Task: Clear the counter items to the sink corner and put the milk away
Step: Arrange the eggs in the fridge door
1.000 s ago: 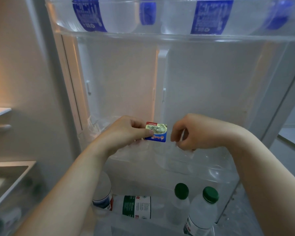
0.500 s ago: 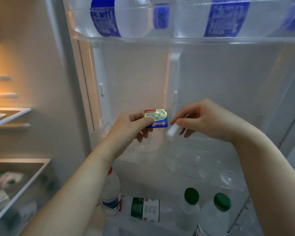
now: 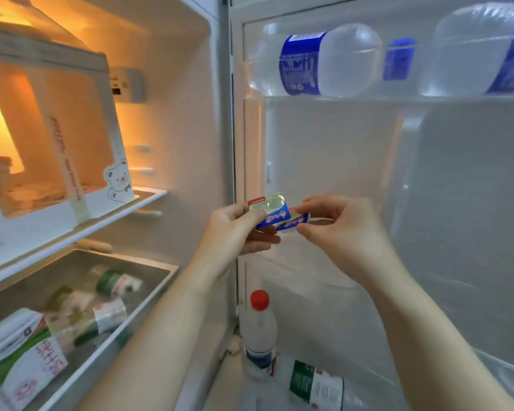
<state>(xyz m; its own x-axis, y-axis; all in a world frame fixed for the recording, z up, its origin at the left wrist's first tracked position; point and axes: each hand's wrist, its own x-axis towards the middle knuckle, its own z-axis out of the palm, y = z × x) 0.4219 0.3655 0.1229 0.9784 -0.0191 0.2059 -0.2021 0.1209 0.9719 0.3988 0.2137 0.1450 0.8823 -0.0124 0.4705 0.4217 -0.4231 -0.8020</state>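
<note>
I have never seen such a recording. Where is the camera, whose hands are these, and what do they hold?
There is no machine: a person wears one camera on the head, looking forward and down into an open fridge. The left hand pinches a small blue packet with a foil top; the right hand pinches a second packet right beside it. Behind them, on the door's upper shelf, water bottles lie; lower down stands a red-capped bottle. Inside the fridge sits a white box.

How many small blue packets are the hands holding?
2. One packet in the left hand; the second packet pinched by the right hand. Fingers may hide more.
</note>
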